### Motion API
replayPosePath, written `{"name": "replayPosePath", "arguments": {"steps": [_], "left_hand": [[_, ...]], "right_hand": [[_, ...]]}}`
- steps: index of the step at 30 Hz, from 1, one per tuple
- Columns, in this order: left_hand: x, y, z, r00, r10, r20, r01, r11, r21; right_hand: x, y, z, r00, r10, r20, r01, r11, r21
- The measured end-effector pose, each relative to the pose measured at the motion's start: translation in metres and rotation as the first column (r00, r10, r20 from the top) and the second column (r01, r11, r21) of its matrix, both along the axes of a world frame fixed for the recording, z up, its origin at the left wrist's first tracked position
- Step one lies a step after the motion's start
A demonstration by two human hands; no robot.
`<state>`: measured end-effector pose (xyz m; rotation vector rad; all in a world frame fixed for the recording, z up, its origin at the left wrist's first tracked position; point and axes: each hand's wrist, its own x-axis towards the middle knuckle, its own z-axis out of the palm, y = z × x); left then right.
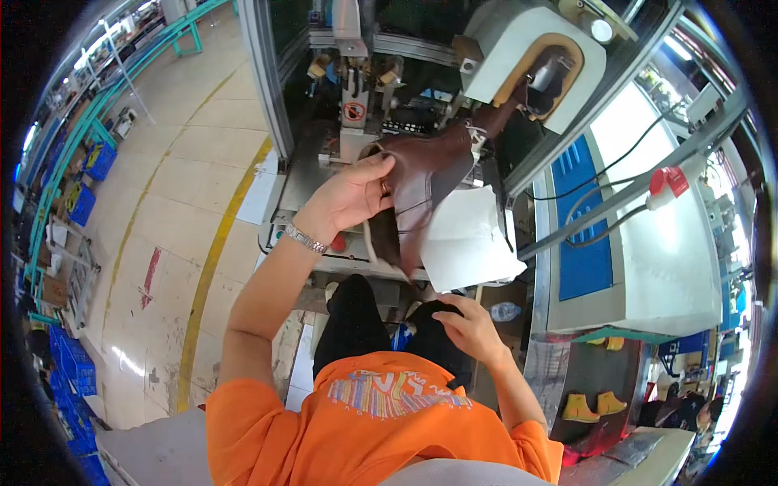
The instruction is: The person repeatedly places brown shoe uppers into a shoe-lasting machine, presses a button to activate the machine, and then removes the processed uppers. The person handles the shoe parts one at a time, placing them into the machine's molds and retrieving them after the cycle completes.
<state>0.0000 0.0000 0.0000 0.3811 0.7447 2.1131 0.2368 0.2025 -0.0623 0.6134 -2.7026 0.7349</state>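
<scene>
Orange shirt (365, 421) nearest, right hand (470, 324) loosely curled on thigh, left hand (352, 194) fingers clamped on brown boot upper (425, 174) before machine (356, 105).

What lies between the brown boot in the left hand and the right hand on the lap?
In the head view, a white sheet lies between the brown boot and the right hand.

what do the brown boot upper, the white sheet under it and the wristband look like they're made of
Boot upper, held by the left hand: looks like smooth brown leather or a synthetic lookalike, with a soft sheen and limp folds. White sheet: probably paper or thin fabric, matte, with curling edges. Wristband: seems metal, silvery and linked, catching glints.
</scene>
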Motion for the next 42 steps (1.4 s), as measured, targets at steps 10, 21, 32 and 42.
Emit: {"name": "replayPosePath", "arguments": {"steps": [10, 21, 32, 42], "left_hand": [[0.000, -0.053, 0.067, 0.789, -0.208, -0.577, -0.084, 0.895, -0.438], [0.023, -0.065, 0.083, 0.657, -0.655, -0.373, 0.070, 0.546, -0.835], [0.017, -0.095, 0.092, 0.643, -0.640, -0.421, 0.115, 0.624, -0.773], [0.005, -0.121, 0.111, 0.655, -0.491, -0.574, 0.066, 0.794, -0.605]], "right_hand": [[-0.086, 0.047, 0.030, 0.941, -0.337, 0.010, 0.288, 0.787, -0.546], [-0.195, -0.051, 0.101, 0.290, 0.795, 0.533, -0.342, 0.607, -0.718], [-0.200, -0.085, 0.125, 0.411, 0.642, 0.647, -0.420, 0.763, -0.491], [-0.196, -0.099, 0.140, 0.436, 0.725, 0.533, -0.198, 0.655, -0.730]]}}
